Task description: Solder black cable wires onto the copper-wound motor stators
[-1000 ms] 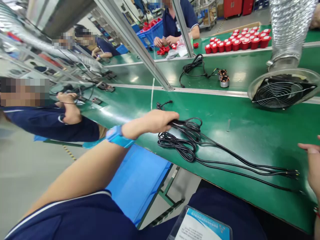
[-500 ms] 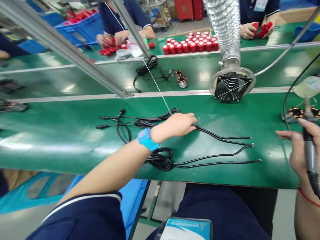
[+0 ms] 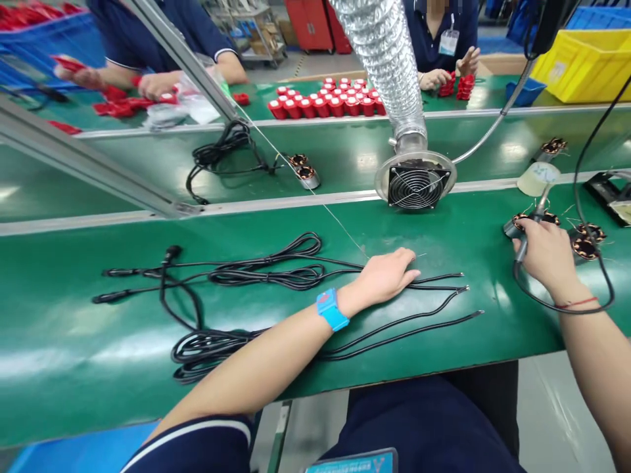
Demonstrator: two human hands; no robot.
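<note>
My left hand [image 3: 389,276] is closed over the black cables, a thin solder wire [image 3: 340,226] running down from above into its fingers. A short wire end sticks out beyond the fingertips. Under and beside it lie black cables [image 3: 266,274], coiled at the left, their stripped ends pointing right. My right hand [image 3: 545,253] grips a soldering iron [image 3: 523,248] with its tip pointing up and away. That hand is over a pair of copper-wound motor stators [image 3: 513,225]; whether the fingers also hold them, I cannot tell.
More stators [image 3: 585,248] sit at the right, near a translucent round container [image 3: 538,179]. A fume extractor fan [image 3: 415,186] hangs over the bench [image 3: 98,355]. Beyond the rail lie a bundled cable [image 3: 227,148] and red-and-white parts [image 3: 328,105]. Two people work opposite, handling red parts.
My right hand has moved from the bench's right edge onto the stators, carrying the soldering iron. My left hand has slid right along the cables toward their stripped ends. The view has shifted.
</note>
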